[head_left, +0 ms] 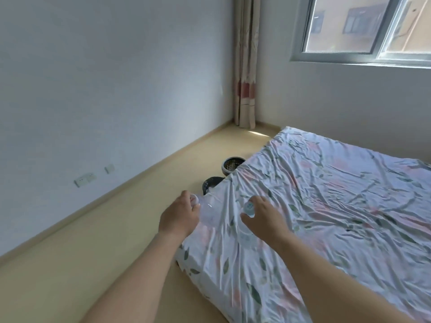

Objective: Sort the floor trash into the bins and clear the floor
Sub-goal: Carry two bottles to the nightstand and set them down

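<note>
Head view: both hands [179, 217] [263, 217] outstretched, gripping bottles [206, 209].

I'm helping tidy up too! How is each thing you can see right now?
Left hand: grips a clear bottle.
Right hand: holds a small blue-and-white item.
Dark bin: upright, partly hidden by the bed.
Round bin: upright, open.
Bed sheet: wrinkled.
Window: looks closed.
Curtain: gathered in the corner.
</note>
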Motion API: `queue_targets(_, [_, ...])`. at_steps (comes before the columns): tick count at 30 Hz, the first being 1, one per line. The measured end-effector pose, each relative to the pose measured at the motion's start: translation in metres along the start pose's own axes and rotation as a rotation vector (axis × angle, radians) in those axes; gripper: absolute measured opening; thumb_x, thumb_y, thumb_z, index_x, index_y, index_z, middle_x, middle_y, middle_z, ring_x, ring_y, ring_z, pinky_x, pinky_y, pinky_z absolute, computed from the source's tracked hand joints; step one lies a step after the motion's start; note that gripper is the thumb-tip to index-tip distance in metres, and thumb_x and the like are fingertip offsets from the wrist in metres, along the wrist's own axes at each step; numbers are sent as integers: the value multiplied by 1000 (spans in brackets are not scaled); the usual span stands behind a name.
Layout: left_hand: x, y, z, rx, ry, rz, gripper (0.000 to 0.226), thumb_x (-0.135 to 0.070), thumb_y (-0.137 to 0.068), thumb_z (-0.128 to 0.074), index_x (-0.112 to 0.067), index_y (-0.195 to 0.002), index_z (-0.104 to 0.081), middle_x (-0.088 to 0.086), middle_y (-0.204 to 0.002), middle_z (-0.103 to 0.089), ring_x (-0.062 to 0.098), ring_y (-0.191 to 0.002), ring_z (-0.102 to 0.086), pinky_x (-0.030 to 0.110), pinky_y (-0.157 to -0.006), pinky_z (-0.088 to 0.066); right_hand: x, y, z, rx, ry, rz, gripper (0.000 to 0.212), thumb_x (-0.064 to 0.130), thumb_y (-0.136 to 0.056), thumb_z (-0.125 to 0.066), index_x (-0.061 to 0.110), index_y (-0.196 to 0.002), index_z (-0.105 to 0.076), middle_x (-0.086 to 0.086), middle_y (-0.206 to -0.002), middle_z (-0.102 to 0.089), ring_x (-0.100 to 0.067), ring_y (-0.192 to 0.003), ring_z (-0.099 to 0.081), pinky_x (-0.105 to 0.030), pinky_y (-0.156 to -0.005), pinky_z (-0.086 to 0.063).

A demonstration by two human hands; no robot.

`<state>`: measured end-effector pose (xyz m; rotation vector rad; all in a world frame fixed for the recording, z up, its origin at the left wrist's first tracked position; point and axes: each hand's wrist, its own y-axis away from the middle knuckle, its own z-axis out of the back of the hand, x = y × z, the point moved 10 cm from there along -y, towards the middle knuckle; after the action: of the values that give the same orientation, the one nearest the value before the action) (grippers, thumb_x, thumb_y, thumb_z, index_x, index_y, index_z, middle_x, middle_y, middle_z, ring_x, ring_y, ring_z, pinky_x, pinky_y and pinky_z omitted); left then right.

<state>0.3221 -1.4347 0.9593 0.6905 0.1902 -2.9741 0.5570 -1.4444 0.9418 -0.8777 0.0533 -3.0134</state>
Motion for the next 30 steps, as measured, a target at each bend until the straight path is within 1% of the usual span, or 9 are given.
queue_targets(3, [28,-53,30,-41,22,9,14,-33,-95,-44,-19,-94,-41,0,-96,-59,21,-78,-52,31,-64,-38,47,-57,-22,21,-25,42,38,39,-89,-59,17,-118,-49,0,-115,-53,-18,-91,-55,-30,-74,-44])
queue_targets(7, [93,-113,53,-43,41,54,15,-36,-94,-44,-21,-95,-45,-5,-93,-61,19,-80,-58,31,-65,-45,121,-123,-72,85,6,125,42,42,-89,-58,17,-122,-48,1,-120,-51,-20,-96,-57,-33,-78,-48])
queue_targets(10, [166,-165,69,-54,42,104,15,-34,-95,-42,-20,-101,-47,-6,-94,-60,19,-80,-57,30,-64,-42,181,-179,-122,111,18,164,43,42,-88,-57,18,-122,-49,2,-120,-50,-19,-98,-56,-30,-75,-45])
queue_targets(13, [240,-220,88,-54,32,134,13,-33,-94,-41,-21,-97,-46,-7,-94,-59,19,-79,-56,30,-63,-41,241,-230,-169,117,-5,182,41,41,-87,-59,17,-119,-50,1,-118,-53,-20,-98,-56,-32,-81,-47])
queue_targets(15, [291,-258,102,-57,55,148,13,-34,-93,-40,-22,-94,-46,-7,-96,-60,19,-80,-57,30,-65,-45,283,-265,-198,114,-7,179,39,41,-88,-59,17,-118,-49,2,-114,-53,-19,-92,-55,-31,-78,-47])
queue_targets(17, [324,-289,118,-47,60,147,13,-34,-94,-39,-23,-93,-46,-8,-96,-60,18,-80,-57,30,-66,-45,317,-289,-218,133,-19,169,39,42,-88,-60,19,-117,-49,4,-111,-52,-16,-87,-54,-29,-74,-47])
queue_targets(20, [376,-356,153,-54,28,127,16,-34,-96,-38,-22,-101,-47,-7,-96,-57,18,-83,-56,29,-66,-40,375,-343,-243,143,-5,181,37,43,-88,-60,20,-114,-50,5,-111,-52,-16,-87,-55,-28,-74,-47])
queue_targets(24, [417,-443,175,-89,46,150,17,-33,-96,-38,-19,-100,-47,-4,-97,-61,21,-83,-57,31,-65,-41,412,-405,-256,104,-29,148,32,41,-88,-60,21,-111,-49,5,-109,-51,-17,-87,-55,-32,-77,-50])
queue_targets(30, [427,-581,139,-3,31,77,16,-32,-97,-39,-18,-103,-46,-3,-103,-60,22,-86,-56,30,-66,-40,410,-527,-287,45,-67,1,32,40,-89,-59,20,-112,-49,5,-108,-50,-16,-85,-53,-32,-78,-49])
